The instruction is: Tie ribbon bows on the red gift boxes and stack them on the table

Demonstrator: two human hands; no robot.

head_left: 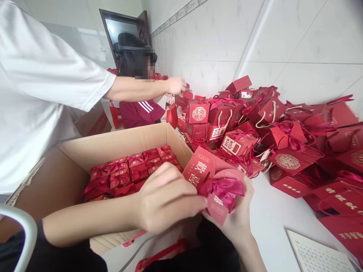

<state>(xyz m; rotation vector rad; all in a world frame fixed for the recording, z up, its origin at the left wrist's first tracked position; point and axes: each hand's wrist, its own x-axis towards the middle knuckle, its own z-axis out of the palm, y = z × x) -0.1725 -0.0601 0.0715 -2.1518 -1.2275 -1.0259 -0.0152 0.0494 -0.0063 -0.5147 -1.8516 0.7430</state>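
A red gift box (198, 172) with gold characters and a dark red ribbon bow (227, 190) is tilted in front of me, one large flap raised. My right hand (239, 215) wraps round its right side and underside. At the left end of the bow, my left hand (170, 198) has its fingers closed in a pinch on the box's edge; whether it also grips ribbon is hard to tell. Beyond my left forearm, an open cardboard carton (136, 134) holds rows of small red boxes (120, 179) with ribbons.
Many red gift boxes (292, 162) are piled on the white table (272, 211) along the wall. A calendar-like sheet (317, 253) lies lower right. A person in white (51, 75) reaches across behind the carton; another person (141, 111) in dark red sits beyond.
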